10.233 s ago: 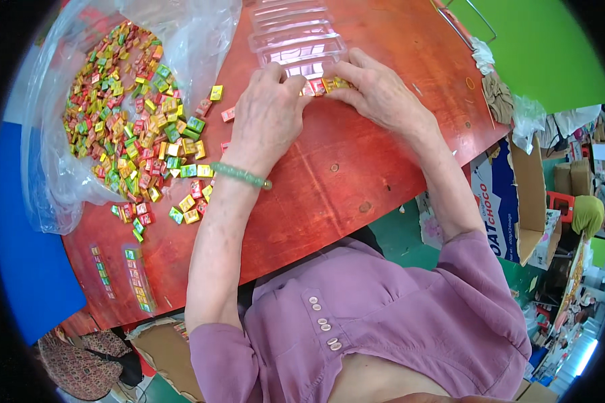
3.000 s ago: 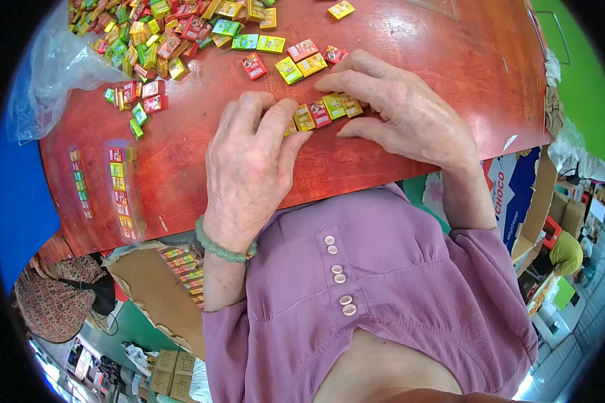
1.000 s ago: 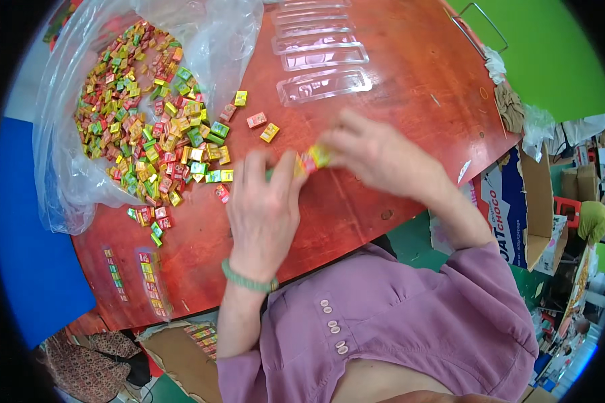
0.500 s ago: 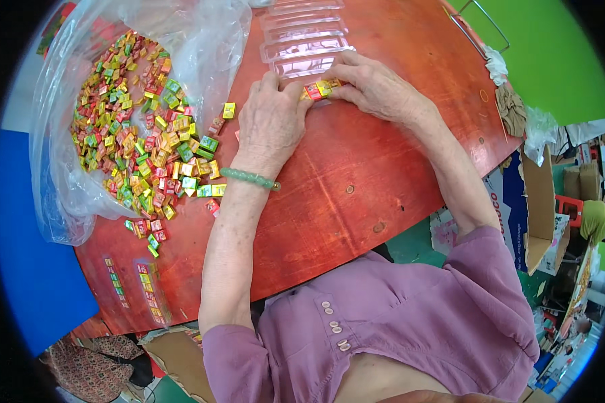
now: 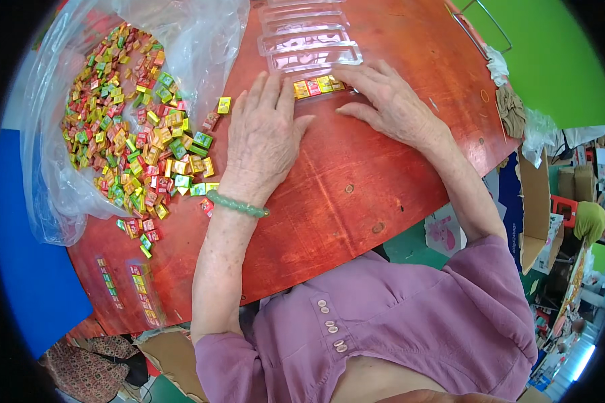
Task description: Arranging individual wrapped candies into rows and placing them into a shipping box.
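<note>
A short row of small yellow and red boxes [image 5: 314, 86] lies in a clear plastic tray, between my two hands near the far part of the table. My left hand [image 5: 263, 131] is open, palm down, its fingers stretched out beside the row's left end and its thumb apart. At the other end, my right hand [image 5: 393, 104] is also open, with its fingertips by the tray and its thumb spread below. Just beyond the row, several clear plastic trays [image 5: 309, 59] are lined up one behind another.
On the left, a large clear plastic bag [image 5: 205, 40] lies open around a heap of small coloured boxes [image 5: 141, 127], which spill onto the red table [image 5: 316, 201]. Two filled strips [image 5: 144, 295] rest near the table's left front corner. A metal frame [image 5: 480, 30] stands at the right edge.
My hands have let go of the row of boxes and opened. The left has moved left and nearer to me; the right has shifted a little right. More of the row now shows.
</note>
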`<state>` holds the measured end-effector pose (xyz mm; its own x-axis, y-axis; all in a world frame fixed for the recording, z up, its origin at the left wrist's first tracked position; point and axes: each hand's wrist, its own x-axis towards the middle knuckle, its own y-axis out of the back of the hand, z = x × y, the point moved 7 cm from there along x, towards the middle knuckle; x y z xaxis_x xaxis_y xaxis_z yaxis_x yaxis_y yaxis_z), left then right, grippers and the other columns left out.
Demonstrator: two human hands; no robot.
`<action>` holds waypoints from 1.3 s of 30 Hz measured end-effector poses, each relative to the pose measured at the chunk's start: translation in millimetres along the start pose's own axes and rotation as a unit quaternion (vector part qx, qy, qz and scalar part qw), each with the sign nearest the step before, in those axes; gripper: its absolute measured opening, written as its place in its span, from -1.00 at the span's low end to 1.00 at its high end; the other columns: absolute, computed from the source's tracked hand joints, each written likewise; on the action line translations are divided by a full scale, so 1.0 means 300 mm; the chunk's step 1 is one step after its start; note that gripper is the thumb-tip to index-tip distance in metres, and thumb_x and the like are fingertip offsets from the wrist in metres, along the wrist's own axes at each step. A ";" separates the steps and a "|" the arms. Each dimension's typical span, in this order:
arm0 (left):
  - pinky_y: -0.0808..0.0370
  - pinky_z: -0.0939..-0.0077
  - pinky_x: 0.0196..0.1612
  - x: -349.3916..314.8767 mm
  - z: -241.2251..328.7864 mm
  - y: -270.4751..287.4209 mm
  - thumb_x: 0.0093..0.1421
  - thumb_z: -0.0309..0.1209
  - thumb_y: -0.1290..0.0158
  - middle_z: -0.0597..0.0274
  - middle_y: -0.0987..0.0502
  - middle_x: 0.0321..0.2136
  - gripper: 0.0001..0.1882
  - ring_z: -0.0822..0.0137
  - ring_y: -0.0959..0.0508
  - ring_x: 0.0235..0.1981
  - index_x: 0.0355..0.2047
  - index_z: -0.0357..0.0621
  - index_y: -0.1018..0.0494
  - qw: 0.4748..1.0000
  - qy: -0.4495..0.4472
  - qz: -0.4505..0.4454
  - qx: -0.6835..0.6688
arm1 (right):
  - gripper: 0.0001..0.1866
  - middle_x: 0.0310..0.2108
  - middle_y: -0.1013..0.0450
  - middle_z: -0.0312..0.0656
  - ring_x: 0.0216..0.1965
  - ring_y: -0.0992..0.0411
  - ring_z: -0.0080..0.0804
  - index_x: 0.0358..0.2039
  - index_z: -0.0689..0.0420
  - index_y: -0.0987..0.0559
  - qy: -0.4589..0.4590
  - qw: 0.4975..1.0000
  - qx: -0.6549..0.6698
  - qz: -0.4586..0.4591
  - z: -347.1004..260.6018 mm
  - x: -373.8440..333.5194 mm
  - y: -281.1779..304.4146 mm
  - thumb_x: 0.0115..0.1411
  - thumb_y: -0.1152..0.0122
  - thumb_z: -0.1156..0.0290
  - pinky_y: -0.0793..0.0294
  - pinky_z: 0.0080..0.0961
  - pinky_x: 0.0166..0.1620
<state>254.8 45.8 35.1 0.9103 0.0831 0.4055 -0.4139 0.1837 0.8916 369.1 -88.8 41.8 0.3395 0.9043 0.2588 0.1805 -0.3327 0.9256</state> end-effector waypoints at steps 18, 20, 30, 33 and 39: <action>-0.04 -0.29 0.43 -0.053 -0.011 -0.077 0.30 0.12 -0.06 -0.05 -0.15 0.44 -0.10 0.06 -0.09 0.49 0.42 -0.28 -0.13 0.994 0.047 -0.092 0.033 | -0.20 0.48 -0.09 -0.08 0.48 -0.07 -0.10 0.46 0.09 -0.18 -0.039 0.990 -0.117 -0.066 -0.018 -0.082 -0.084 0.35 -0.13 -0.06 -0.05 0.00 0.45; -0.04 -0.29 0.42 -0.055 -0.012 -0.073 0.30 0.12 -0.06 -0.06 -0.16 0.44 -0.11 0.06 -0.11 0.49 0.41 -0.29 -0.15 0.994 0.047 -0.088 0.033 | -0.22 0.46 -0.13 -0.03 0.45 -0.11 -0.05 0.43 0.12 -0.22 -0.026 0.993 -0.102 -0.053 -0.027 -0.079 -0.083 0.35 -0.15 -0.03 -0.06 -0.02 0.45; -0.49 0.18 -0.09 -0.141 0.170 0.027 0.02 -0.45 -0.12 0.11 -0.57 -0.31 -0.83 0.14 -0.58 -0.19 -0.34 -0.20 -0.57 0.997 -0.042 0.044 0.039 | -0.51 0.23 -0.42 -0.03 0.28 -0.33 -0.04 0.18 0.18 -0.52 -0.002 0.999 -0.035 -0.009 -0.137 -0.234 -0.004 0.22 -0.31 0.50 -0.30 -0.20 0.32; -0.49 0.26 -0.13 -0.213 0.191 0.011 0.06 -0.40 -0.11 0.15 -0.55 -0.34 -0.82 0.18 -0.56 -0.20 -0.34 -0.19 -0.57 0.999 -0.009 0.045 0.011 | -0.59 0.24 -0.41 -0.06 0.28 -0.34 -0.07 0.10 0.19 -0.55 -0.011 0.999 -0.021 -0.038 -0.143 -0.270 -0.017 0.22 -0.30 0.54 -0.29 -0.22 0.32; -0.42 0.36 -0.15 -0.315 0.250 0.081 0.09 -0.36 -0.07 0.17 -0.47 -0.34 -0.78 0.21 -0.45 -0.17 -0.31 -0.23 -0.56 0.998 0.011 0.038 0.049 | -0.67 0.19 -0.45 -0.09 0.18 -0.41 -0.09 -0.04 0.17 -0.57 -0.078 0.978 0.174 -0.080 -0.158 -0.279 -0.030 0.16 -0.35 0.56 -0.44 -0.24 0.22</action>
<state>158.6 -30.9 33.7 0.8754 0.1157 0.4694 -0.4791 0.0785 0.8742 295.4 -148.7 25.0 0.4125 0.9097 0.0487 0.5373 -0.2861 0.7934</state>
